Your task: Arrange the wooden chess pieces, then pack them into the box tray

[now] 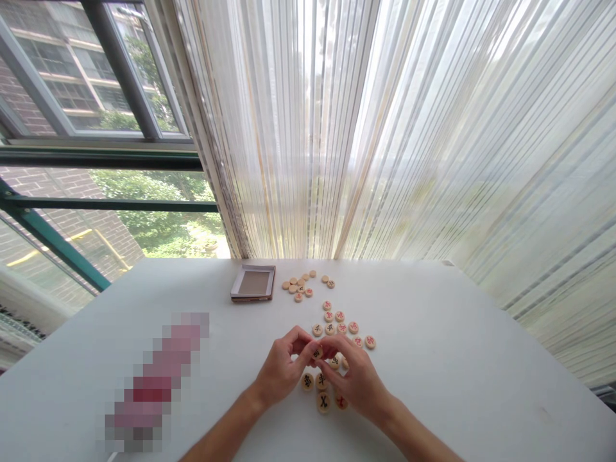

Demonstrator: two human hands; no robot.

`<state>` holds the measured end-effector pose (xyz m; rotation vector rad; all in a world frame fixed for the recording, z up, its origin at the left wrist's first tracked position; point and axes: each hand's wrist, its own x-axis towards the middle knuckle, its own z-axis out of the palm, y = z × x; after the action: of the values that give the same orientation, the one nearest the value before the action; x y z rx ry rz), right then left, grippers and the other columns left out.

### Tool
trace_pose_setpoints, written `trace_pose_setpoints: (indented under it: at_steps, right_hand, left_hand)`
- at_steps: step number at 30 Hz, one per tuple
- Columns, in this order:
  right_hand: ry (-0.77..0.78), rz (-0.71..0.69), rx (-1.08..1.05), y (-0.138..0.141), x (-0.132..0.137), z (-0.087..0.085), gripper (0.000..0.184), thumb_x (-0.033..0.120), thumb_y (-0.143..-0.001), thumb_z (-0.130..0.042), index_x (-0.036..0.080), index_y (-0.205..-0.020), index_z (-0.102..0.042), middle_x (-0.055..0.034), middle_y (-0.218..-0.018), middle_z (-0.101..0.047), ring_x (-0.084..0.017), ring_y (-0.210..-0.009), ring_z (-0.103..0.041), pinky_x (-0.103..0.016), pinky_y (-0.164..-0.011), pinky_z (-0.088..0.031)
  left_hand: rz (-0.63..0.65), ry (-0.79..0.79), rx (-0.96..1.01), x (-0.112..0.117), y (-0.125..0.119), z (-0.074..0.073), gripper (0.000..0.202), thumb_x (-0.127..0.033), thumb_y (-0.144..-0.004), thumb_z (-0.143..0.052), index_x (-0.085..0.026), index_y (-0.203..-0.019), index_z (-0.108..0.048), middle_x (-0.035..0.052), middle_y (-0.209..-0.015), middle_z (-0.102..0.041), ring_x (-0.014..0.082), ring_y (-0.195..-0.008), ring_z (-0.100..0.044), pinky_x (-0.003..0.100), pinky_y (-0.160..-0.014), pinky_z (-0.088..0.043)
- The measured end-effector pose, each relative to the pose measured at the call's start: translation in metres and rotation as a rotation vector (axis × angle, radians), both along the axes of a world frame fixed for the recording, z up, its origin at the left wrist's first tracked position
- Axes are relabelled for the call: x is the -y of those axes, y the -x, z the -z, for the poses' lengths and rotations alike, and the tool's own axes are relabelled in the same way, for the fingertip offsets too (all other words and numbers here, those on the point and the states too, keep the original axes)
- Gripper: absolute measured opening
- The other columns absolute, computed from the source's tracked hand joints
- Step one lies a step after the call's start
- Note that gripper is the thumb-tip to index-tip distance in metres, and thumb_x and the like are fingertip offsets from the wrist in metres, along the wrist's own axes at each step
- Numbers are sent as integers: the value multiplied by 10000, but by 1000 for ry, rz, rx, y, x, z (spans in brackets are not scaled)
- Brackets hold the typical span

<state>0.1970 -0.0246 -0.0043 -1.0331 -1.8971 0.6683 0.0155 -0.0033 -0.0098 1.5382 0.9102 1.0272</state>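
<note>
Between the fingertips of both hands is a round wooden Chinese chess piece point(316, 353) with a black character. My left hand point(285, 360) pinches it from the left, and my right hand point(350, 366) closes on it from the right. Just below lie black-marked pieces, among them one piece point(307, 382) and another nearer me point(324, 402). A red-marked piece point(341, 402) is partly covered by my right hand. Beyond the fingers, several red and black pieces point(330, 328) lie face up in loose rows. More pieces near my right palm are partly hidden.
At the far side of the white table point(457, 359) sits a shallow open box point(254, 283). Several scattered pieces point(293, 281), many with blank sides up, lie right of it. A blurred pinkish long item point(158, 385) is at the left. A curtain point(337, 128) and window border the table.
</note>
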Motion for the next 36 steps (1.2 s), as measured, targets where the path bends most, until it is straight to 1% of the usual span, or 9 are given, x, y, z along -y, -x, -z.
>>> trace_pose_setpoints:
  at_steps: [4, 7, 11, 16, 21, 27, 32, 36]
  right_hand:
    - [-6, -10, -23, -3, 0, -2, 255, 95, -845, -624, 235, -1057, -606, -20, -933, -641, -164, -822, -613, -293, -779, -505]
    - [-7, -4, -38, -4, -1, -3, 251, 103, -855, -617, 237, -1066, -602, -18, -937, -646, -165, -816, -620, -302, -786, -511]
    - [-8, 36, -44, -4, -3, -1, 234, 132, -866, -621, 241, -1072, -599, -19, -916, -654, -175, -801, -624, -320, -772, -521]
    - [14, 43, -53, -4, -3, 0, 231, 153, -881, -608, 242, -1094, -603, -29, -924, -651, -177, -797, -624, -329, -765, -535]
    - [32, 29, -84, -3, -3, -5, 229, 185, -900, -593, 244, -1121, -602, -33, -953, -660, -168, -796, -642, -316, -768, -544]
    - [77, 30, -135, -4, -2, -10, 163, 227, -937, -545, 229, -1080, -622, -45, -949, -676, -181, -854, -663, -306, -783, -545]
    - [131, 1, -177, -4, -3, -13, 125, 222, -921, -577, 212, -1036, -627, -37, -926, -695, -157, -797, -670, -274, -747, -552]
    - [155, -9, -185, -4, -3, -11, 74, 241, -899, -618, 208, -961, -640, -21, -854, -700, -149, -745, -664, -259, -711, -552]
  left_hand:
    - [11, -12, 4, 0, 1, -5, 269, -403, -937, -548, -145, -927, -621, 59, -813, -687, 163, -720, -655, 280, -694, -542]
    - [25, -20, 4, 0, 1, -8, 269, -389, -955, -519, -143, -978, -624, 51, -796, -674, 158, -724, -644, 283, -708, -541]
    - [58, -12, -3, 1, 2, -9, 264, -363, -954, -524, -150, -1093, -596, 71, -872, -693, 171, -769, -661, 302, -738, -546]
    - [75, -20, -16, 3, 1, -6, 277, -338, -937, -563, -174, -1161, -548, 83, -952, -703, 187, -829, -679, 311, -772, -543]
    - [56, -51, -25, 2, 1, -4, 266, -326, -933, -572, -180, -1155, -548, 71, -941, -705, 179, -826, -677, 312, -789, -546]
    - [41, -141, -97, 0, 2, -5, 277, -304, -911, -597, -188, -1163, -587, 68, -985, -707, 168, -830, -670, 302, -796, -551]
    - [15, -235, -162, 1, 3, -5, 292, -284, -881, -628, -204, -1161, -608, 39, -951, -709, 148, -793, -653, 280, -781, -548]
    - [10, -292, -196, 3, 2, -7, 259, -286, -870, -639, -196, -1112, -638, 45, -945, -710, 156, -792, -651, 279, -777, -542]
